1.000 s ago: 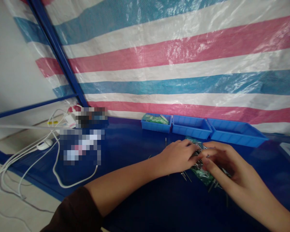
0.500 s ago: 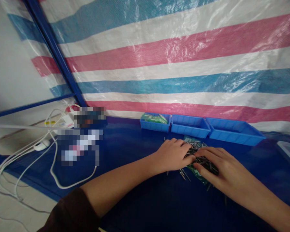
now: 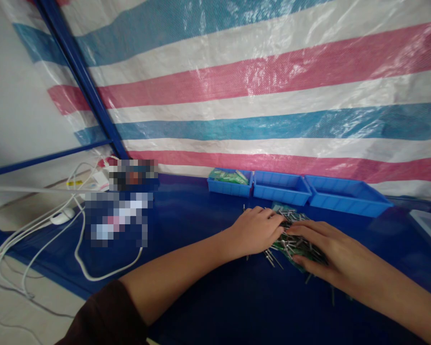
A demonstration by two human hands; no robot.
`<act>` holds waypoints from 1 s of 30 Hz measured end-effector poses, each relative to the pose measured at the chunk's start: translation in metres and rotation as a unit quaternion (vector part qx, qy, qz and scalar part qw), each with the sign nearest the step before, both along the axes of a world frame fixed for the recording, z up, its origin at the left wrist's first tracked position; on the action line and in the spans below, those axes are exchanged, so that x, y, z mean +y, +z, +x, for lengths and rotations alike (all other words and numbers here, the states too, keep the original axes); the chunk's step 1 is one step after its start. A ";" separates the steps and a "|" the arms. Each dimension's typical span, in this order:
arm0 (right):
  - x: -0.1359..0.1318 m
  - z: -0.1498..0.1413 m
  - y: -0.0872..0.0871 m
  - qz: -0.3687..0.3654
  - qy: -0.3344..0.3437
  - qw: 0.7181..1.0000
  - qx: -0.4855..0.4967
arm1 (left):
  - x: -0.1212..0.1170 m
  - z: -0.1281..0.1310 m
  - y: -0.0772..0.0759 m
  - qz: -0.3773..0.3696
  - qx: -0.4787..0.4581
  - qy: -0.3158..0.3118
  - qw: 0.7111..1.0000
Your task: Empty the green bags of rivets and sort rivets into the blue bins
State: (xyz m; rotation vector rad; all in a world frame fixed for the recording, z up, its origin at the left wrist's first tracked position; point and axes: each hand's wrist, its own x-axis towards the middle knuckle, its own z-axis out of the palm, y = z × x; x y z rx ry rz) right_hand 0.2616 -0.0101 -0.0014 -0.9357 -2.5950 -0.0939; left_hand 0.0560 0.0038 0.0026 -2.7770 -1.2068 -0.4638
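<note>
A heap of small grey metal pins (image 3: 295, 235) lies on a green plastic bag (image 3: 290, 253) on the blue table (image 3: 208, 292). My left hand (image 3: 256, 230) rests palm down at the heap's left edge, its fingers curled onto the pins. From the right, my right hand (image 3: 326, 247) lies flat over the heap with fingers stretched and spread. A few loose pins (image 3: 271, 259) lie in front of my left hand.
Three blue bins line the back edge: the left bin (image 3: 230, 184) holds green bags, the middle bin (image 3: 282, 189) and right bin (image 3: 346, 199) look bare. White cables (image 3: 81, 249) trail off the left. A striped tarp (image 3: 258, 96) hangs behind.
My right hand has flattened and spread over the pins, uncovering more of the heap. Both hands have shifted slightly left and toward me.
</note>
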 end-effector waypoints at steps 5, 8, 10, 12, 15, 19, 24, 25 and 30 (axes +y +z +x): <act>-0.004 -0.001 0.011 -0.036 0.010 0.999 -0.024 | 0.000 -0.001 -0.001 0.008 -0.001 0.001 1.000; -0.004 -0.001 0.014 -0.042 0.012 0.998 -0.040 | 0.000 -0.001 -0.001 0.010 0.000 0.003 1.000; -0.004 -0.002 0.014 -0.038 0.007 0.998 -0.046 | 0.000 -0.001 -0.001 0.009 0.002 0.006 1.000; -0.004 -0.003 0.014 -0.029 0.004 0.998 -0.049 | 0.000 0.000 -0.001 0.009 0.002 0.005 1.000; -0.007 -0.006 0.015 -0.019 0.005 0.998 -0.058 | 0.000 0.000 -0.002 0.009 0.000 0.001 1.000; -0.012 -0.009 0.018 0.014 0.003 0.998 -0.065 | 0.000 0.000 -0.002 0.009 0.000 -0.001 1.000; -0.015 -0.003 0.020 0.052 0.018 0.996 -0.072 | -0.001 -0.001 0.000 0.008 0.000 0.001 1.000; -0.014 -0.002 0.021 0.056 0.021 0.996 -0.073 | -0.001 -0.001 0.000 0.008 0.001 0.001 1.000; -0.015 -0.004 0.022 0.094 0.032 0.993 -0.070 | -0.001 -0.001 0.000 0.008 -0.004 0.000 1.000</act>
